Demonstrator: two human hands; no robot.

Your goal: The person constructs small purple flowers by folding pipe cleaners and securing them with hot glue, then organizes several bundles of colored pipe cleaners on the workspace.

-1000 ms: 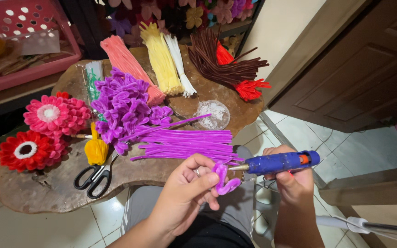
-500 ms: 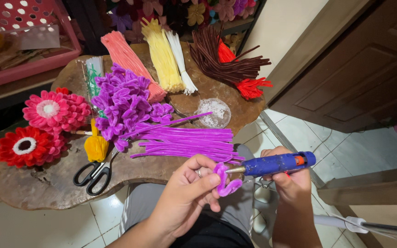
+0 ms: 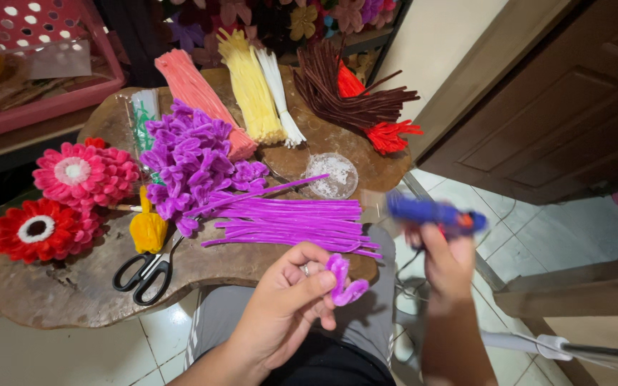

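My left hand (image 3: 291,300) pinches a small looped piece of purple pipe cleaner (image 3: 345,282) between thumb and fingers, just below the table's front edge. My right hand (image 3: 446,261) grips a blue glue gun (image 3: 434,213), which is blurred and lifted up and to the right, apart from the purple loop. Straight purple pipe cleaners (image 3: 287,218) lie in a bundle on the wooden table (image 3: 66,286) right above my left hand. A heap of bent purple pieces (image 3: 191,161) sits behind them.
Black scissors (image 3: 144,270), a yellow tuft (image 3: 147,227) and two finished flowers, pink (image 3: 80,171) and red (image 3: 41,229), lie at the left. Pink, yellow, white, brown and red pipe cleaner bundles lie at the back. A round clear lid (image 3: 332,174) sits mid-table. A brown door (image 3: 559,107) stands right.
The glue gun's tip was at the purple loop; my right hand has pulled the gun up and away to the right. My left hand still holds the loop.
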